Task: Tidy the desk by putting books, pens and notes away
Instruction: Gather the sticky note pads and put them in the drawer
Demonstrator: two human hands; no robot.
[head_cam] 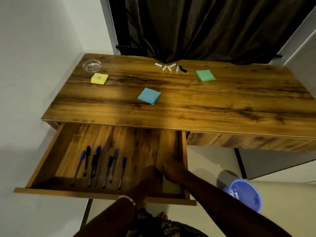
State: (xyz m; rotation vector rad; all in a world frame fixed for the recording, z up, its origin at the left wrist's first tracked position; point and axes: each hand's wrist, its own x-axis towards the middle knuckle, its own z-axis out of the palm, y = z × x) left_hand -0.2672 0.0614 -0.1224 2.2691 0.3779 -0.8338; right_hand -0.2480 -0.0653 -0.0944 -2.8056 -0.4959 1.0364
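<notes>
Two hands are down in the open drawer (pixel 42 161) right now, both at its right front corner, where a yellow-green pad of notes (pixel 169 186) lies on the drawer floor. The left hand (pixel 150 175) and right hand (pixel 172 171) sit close together just above the pad, but it's dark and blurry there, so I honestly can't tell whether the fingers are curled on it or just resting.

If it were me, I'd set the pad flat and square against the drawer's right wall, well apart from the pens (pixel 100 166), which are already laid out in a loose row on the left side. That leaves the middle free for the other pads.

Still out on the tabletop (pixel 222 106): a yellow sticky-note pad (pixel 99 78) near the left back, a blue pad (pixel 149 96) around the middle, and a green pad (pixel 204 75) toward the right back. There's also a scatter of small white and black things that look like batteries (pixel 170 67) at the back edge, and a glass ashtray (pixel 92 65) in the far left corner.

Room-wise: wood-grain desk pushed against a pale wall (pixel 34 48), dark curtain (pixel 205 28) behind it, and a blue bin (pixel 246 194) on the floor to the right. No books in view.
</notes>
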